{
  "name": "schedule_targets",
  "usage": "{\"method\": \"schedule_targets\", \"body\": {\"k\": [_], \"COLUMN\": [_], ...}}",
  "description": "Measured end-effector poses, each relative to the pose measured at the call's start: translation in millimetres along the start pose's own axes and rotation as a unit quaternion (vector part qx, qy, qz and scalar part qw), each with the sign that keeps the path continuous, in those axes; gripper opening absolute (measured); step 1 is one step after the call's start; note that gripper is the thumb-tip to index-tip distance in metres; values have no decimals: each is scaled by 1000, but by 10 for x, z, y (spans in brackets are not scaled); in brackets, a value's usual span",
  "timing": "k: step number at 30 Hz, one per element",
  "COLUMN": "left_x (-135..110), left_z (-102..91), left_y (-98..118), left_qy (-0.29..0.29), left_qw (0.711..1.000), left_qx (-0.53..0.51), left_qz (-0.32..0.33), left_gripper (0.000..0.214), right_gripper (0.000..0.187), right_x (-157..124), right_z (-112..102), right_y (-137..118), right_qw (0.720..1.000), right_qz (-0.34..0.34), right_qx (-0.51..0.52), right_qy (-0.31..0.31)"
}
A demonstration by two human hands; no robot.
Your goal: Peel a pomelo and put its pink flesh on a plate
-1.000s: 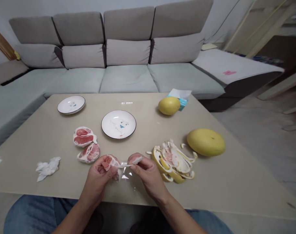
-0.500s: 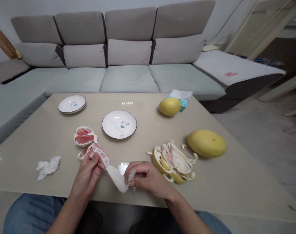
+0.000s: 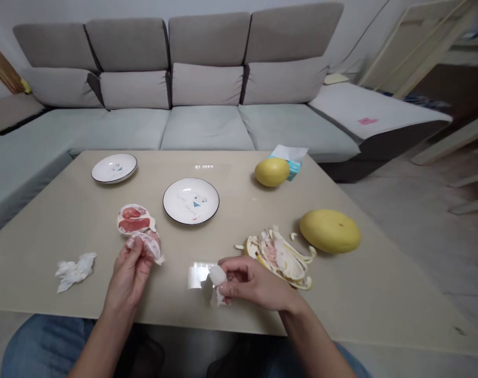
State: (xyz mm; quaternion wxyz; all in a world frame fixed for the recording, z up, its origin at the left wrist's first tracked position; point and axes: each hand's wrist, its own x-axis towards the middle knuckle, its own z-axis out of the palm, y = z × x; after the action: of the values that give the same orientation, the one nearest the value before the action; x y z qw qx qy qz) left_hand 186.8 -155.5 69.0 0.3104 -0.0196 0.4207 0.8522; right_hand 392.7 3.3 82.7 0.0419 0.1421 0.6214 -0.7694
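Pomelo piece in left hand, pinched between thumb and fingers, pale skin on pink flesh, over the near left part of the table. Right hand well apart from left, thumb and fingers closed on white membrane, held just above the tabletop near a bright light reflection. Second chunk sits right behind the held piece, mostly covered; where one ends and the other starts, cannot tell.

Cut pomelo section just past the left hand, red flesh facing up, white pith around it. Crumpled tissue to the left of the left hand. Peel pile just beyond and right of the right hand, yellow rind with white inside, few loose scraps beside it.

White plate, dark rim, small blue print, around table middle; similar plate at far left. Whole yellow pomelo right of peels. Another whole one farther back, in front of blue tissue box. Grey sofa behind table.
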Motion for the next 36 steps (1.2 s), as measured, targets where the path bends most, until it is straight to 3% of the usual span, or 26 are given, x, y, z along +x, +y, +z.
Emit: {"method": "schedule_targets", "body": {"k": [3,5,9,12,16,20,23,28,30,32,36], "left_x": [2,-21,-79,-104,-126,-157,-179,-192,-194,-198,-214], "left_z": [-4,-18,-54,-55,-5,43,46,22,14,7,-5], "left_y": [16,-4,-90,-147,-204,-250,-266,-251,-243,-238,-237], "left_qy": [-2,-21,-40,-46,-59,-80,-89,-92,-90,-86,-75], "left_qw": [1000,999,995,991,982,970,965,962,962,963,964], "left_qx": [2,22,70,108,154,189,202,211,209,207,207], "left_qz": [-14,-39,-55,-70,-96,-129,-141,-147,-148,-149,-150], "left_gripper": [12,17,37,43,41,36,36,37,37,37,38], "right_gripper": [40,42,44,44,43,40,36,42,46,48,33], "right_x": [-32,-79,-267,-434,-543,-527,-524,-570,-570,-552,-507], "right_z": [-76,-155,-417,-634,-804,-845,-848,-876,-907,-946,-1014], "right_y": [-21,-47,-93,-81,17,94,81,17,33,81,188], "right_qw": [998,988,926,876,810,760,755,793,793,776,708], "right_qz": [-27,-41,-35,-16,18,42,35,-39,-22,30,88], "right_qx": [-13,-46,-132,-221,-363,-429,-425,-324,-327,-365,-417], "right_qy": [55,141,352,428,460,486,499,514,514,514,563]}}
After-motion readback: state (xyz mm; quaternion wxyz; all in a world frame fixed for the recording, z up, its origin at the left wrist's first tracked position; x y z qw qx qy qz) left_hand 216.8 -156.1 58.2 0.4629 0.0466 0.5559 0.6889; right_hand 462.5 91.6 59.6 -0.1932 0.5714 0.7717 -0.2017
